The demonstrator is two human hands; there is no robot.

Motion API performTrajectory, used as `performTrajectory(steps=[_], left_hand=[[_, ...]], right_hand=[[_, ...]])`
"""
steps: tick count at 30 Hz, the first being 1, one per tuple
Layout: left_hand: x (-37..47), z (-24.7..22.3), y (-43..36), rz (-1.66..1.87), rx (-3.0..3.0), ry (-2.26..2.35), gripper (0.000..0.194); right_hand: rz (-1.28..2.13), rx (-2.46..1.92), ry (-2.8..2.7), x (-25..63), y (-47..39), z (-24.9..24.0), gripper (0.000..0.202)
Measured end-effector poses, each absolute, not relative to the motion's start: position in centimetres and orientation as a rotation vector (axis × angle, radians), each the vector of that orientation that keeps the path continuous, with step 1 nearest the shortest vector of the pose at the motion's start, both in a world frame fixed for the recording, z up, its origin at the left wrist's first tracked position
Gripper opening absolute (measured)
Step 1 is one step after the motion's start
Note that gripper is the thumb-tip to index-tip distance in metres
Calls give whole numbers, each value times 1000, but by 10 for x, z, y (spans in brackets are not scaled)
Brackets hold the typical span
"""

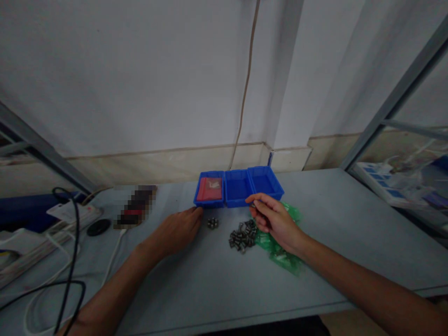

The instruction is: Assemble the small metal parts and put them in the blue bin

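My left hand (182,229) lies palm down on the grey table (217,280), fingers reaching toward the left blue bin (209,201), which holds a red packet (210,188). My right hand (273,217) hovers just in front of the middle blue bin (237,189), thumb and forefinger pinched on a small dark metal part. A pile of small metal parts (242,234) lies below that hand, and a tiny cluster of parts (212,223) sits beside my left fingertips. The right blue bin (266,181) looks empty.
Green plastic bags (283,255) lie under my right wrist. At the left are a white power strip (75,212), black and white cables (70,261), a round black disc (98,227) and a blurred-out object. A wall runs behind the table; a metal frame stands at the right.
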State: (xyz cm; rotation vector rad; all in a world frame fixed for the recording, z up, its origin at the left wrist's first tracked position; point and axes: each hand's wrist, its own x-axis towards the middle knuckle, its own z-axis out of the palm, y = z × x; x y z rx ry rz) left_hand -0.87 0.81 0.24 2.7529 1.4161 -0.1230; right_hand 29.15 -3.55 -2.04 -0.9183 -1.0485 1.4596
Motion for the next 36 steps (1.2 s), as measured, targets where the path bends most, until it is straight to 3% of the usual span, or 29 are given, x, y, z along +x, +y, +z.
performTrajectory(steps=[5,10,16,20,31,36], left_hand=[[-7,4,7,-154,2758,1423,27],[-6,4,8,-154,2732,1454,27],[-4,5,7,-162,2709,1490,26],[-2,6,5,-200,2728,1544,28],[0,8,6,-299,2742,1570,27],[-2,6,5,-260,2741,1567,27]], right_hand=[[1167,-1035,-1224,292,-38,-13,35],[735,-1088,-1493,292,-41,-13,16],[586,-1104,-1582,290,-45,-14,17],[682,-1046,-1589,289,-47,-11,15],[1439,-924,-1110,288,-41,-10,27],[1460,-923,-1063,288,-41,-11,26]])
